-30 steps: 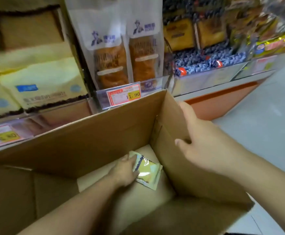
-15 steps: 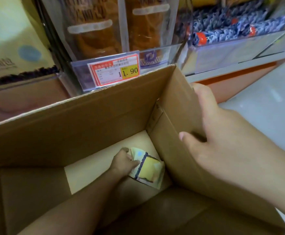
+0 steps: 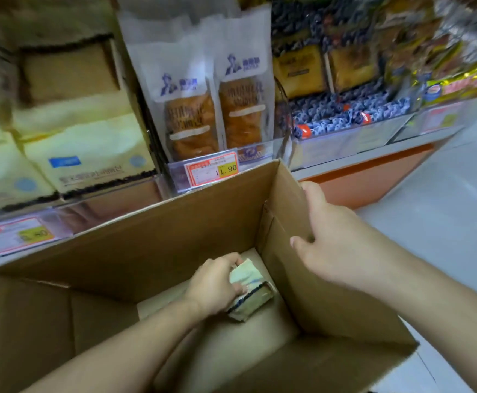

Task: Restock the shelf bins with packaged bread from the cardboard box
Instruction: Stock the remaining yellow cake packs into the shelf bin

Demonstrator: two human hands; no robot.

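Observation:
An open cardboard box [image 3: 174, 231] fills the lower half of the head view, in front of the shelf. Deep inside it my left hand [image 3: 214, 285] grips a small yellow bread packet [image 3: 252, 296] near the box's right wall. My right hand [image 3: 333, 242] grips the top edge of the right flap, thumb inside the box and fingers outside. Behind the box a clear shelf bin [image 3: 257, 154] holds two tall white packs of bread [image 3: 220, 109] standing upright.
A red and yellow price tag [image 3: 213, 169] hangs on the bin front. Pale yellow bags [image 3: 84, 148] fill the bins at the left. Blue-wrapped and orange packs [image 3: 345, 109] lie in bins at the right. Pale floor [image 3: 444, 208] runs beside the orange shelf base [image 3: 373, 180].
My left hand has closed round the yellow packet and lifted it off the box floor. The view has tilted back up towards the shelf. My right hand stays on the flap.

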